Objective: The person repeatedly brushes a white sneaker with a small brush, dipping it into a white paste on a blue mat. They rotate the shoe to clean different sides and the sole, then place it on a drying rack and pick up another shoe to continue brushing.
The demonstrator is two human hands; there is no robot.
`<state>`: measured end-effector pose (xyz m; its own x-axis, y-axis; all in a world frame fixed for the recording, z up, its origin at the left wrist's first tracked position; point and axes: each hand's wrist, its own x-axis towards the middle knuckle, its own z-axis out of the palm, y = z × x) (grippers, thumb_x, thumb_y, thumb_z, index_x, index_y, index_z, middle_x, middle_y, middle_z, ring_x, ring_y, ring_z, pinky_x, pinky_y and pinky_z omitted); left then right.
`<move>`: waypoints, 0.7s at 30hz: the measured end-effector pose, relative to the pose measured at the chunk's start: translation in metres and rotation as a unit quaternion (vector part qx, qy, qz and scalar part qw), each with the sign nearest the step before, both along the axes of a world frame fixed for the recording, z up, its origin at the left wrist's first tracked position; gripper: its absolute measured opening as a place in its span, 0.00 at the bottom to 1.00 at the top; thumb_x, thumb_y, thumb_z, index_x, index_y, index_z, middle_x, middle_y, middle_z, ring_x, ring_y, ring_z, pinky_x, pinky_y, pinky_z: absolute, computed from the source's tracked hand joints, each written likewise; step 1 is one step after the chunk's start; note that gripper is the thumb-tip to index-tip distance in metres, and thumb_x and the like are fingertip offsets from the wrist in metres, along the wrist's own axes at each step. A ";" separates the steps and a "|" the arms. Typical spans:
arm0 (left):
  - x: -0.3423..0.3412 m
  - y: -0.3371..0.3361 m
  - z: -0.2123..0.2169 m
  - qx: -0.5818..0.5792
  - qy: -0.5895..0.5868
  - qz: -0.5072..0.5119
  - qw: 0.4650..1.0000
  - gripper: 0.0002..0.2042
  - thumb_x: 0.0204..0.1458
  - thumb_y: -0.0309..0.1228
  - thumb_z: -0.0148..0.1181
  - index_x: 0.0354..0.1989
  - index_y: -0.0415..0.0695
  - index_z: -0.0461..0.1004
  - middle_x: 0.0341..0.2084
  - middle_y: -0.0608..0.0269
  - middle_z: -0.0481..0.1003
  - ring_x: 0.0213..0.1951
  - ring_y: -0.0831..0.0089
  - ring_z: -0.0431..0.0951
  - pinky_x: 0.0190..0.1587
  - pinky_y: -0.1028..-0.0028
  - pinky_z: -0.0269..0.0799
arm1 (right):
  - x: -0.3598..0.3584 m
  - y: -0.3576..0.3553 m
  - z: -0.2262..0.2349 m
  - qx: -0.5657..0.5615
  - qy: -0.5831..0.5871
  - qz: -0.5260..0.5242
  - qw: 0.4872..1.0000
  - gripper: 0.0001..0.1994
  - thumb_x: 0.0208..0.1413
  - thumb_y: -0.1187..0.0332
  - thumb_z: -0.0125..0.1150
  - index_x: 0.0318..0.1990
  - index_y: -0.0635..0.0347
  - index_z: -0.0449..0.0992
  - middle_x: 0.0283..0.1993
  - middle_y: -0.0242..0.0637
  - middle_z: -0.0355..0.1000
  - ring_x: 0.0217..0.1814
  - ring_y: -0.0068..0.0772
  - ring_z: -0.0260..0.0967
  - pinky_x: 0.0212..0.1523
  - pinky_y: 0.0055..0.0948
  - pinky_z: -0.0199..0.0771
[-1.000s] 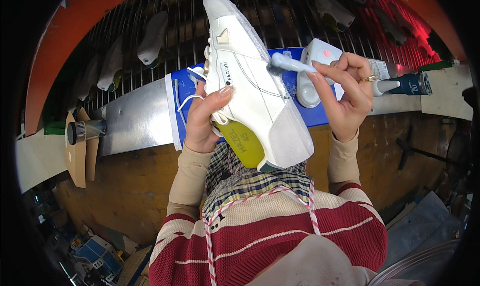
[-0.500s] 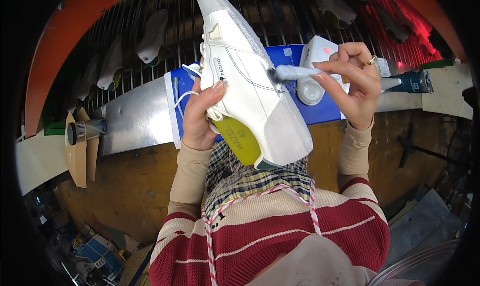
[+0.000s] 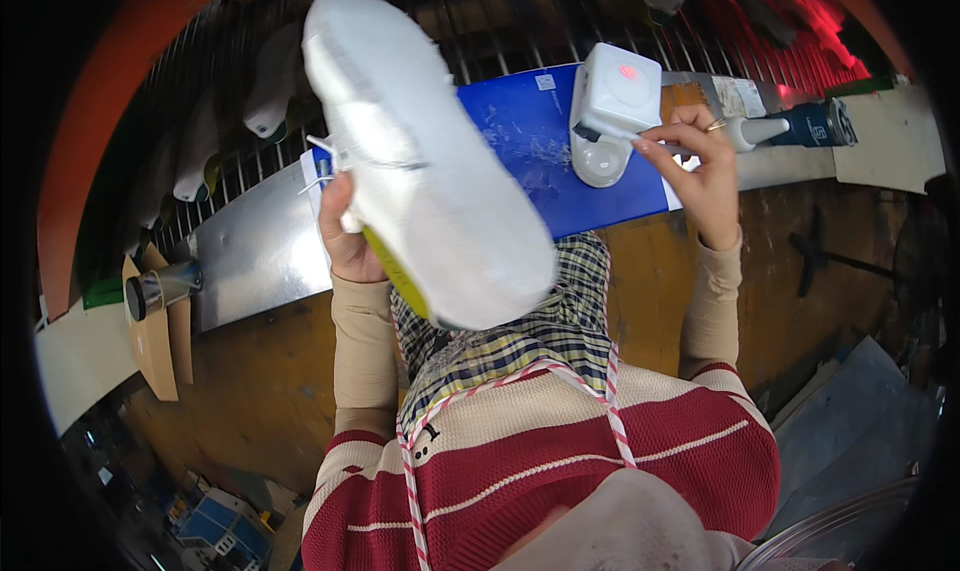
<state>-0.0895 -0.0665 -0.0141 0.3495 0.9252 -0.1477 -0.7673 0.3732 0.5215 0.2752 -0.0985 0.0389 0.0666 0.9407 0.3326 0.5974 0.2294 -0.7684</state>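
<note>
A white shoe upper (image 3: 440, 191) is stretched on a yellow-green last (image 3: 392, 269), its pale underside turned up and slightly motion-blurred. My left hand (image 3: 347, 243) is closed round its laced side at the left, with white lace ends poking out beside the thumb. Pinched between the fingers of my right hand (image 3: 708, 166) is a small brush (image 3: 618, 134), its dark bristles pointing left. The bristle end is over a small round white cup (image 3: 600, 161) at the foot of a white box-shaped dispenser (image 3: 620, 79); whether it touches the cup cannot be made out.
Under the dispenser lies a blue board (image 3: 520, 136) with whitish smears. Right of my right hand are a white nozzle and a dark teal canister (image 3: 815, 126). A cardboard piece (image 3: 150, 326) and a jar (image 3: 165, 289) stand left. Behind, more shoes (image 3: 270, 96) sit on a bar rack.
The shoe has swung left and rolled, so its underside replaces its side. My right hand has carried the brush from the shoe's lower edge to the dispenser's cup.
</note>
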 end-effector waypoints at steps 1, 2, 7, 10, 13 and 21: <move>-0.001 0.002 -0.007 -0.011 0.005 0.033 0.999 0.35 0.57 0.55 0.52 0.68 0.46 0.59 0.60 0.50 0.69 0.59 0.55 0.72 0.62 0.56 0.71 | 0.004 -0.005 -0.013 0.005 -0.066 -0.032 0.997 0.07 0.44 0.73 0.75 0.31 0.63 0.82 0.34 0.33 0.65 0.33 0.28 0.66 0.30 0.30 0.69; -0.001 0.001 -0.013 -0.005 0.003 0.050 0.999 0.34 0.59 0.58 0.45 0.69 0.48 0.58 0.61 0.52 0.68 0.60 0.55 0.71 0.62 0.56 0.69 | 0.009 -0.010 -0.026 0.004 -0.127 -0.062 0.990 0.08 0.44 0.73 0.75 0.31 0.63 0.81 0.34 0.35 0.66 0.32 0.31 0.66 0.30 0.32 0.69; -0.003 0.007 -0.028 -0.048 0.032 0.080 0.995 0.32 0.63 0.55 0.43 0.67 0.44 0.61 0.60 0.51 0.69 0.59 0.55 0.72 0.60 0.56 0.70 | 0.007 -0.030 -0.088 0.010 -0.303 -0.157 0.940 0.08 0.44 0.72 0.73 0.29 0.62 0.79 0.35 0.40 0.66 0.30 0.44 0.67 0.31 0.41 0.68; -0.003 -0.001 -0.030 -0.065 0.064 0.085 0.992 0.35 0.60 0.58 0.43 0.69 0.47 0.59 0.61 0.54 0.68 0.59 0.55 0.72 0.60 0.58 0.70 | 0.005 -0.035 -0.099 0.004 -0.289 -0.163 0.943 0.07 0.44 0.71 0.72 0.29 0.62 0.79 0.36 0.40 0.66 0.31 0.45 0.68 0.31 0.43 0.67; -0.002 -0.008 -0.031 -0.074 0.056 0.073 0.993 0.35 0.59 0.58 0.45 0.68 0.46 0.61 0.61 0.53 0.69 0.57 0.56 0.73 0.59 0.58 0.71 | 0.011 -0.041 -0.089 0.028 -0.220 -0.171 0.960 0.08 0.46 0.70 0.73 0.29 0.63 0.80 0.35 0.38 0.67 0.29 0.39 0.68 0.29 0.37 0.67; 0.018 0.000 -0.014 -0.038 -0.013 0.000 0.999 0.23 0.63 0.39 0.49 0.62 0.37 0.66 0.54 0.51 0.75 0.53 0.61 0.77 0.57 0.63 0.73 | 0.028 -0.047 -0.090 -0.317 0.295 -0.191 0.881 0.12 0.56 0.64 0.68 0.26 0.64 0.82 0.32 0.34 0.75 0.19 0.15 0.55 0.18 0.18 0.52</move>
<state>-0.0716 -0.0662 -0.0283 0.3537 0.9120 -0.2080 -0.7803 0.4103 0.4720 0.3027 -0.1457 -0.0506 0.4037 0.7969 -0.4494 -0.0083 -0.4880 -0.8728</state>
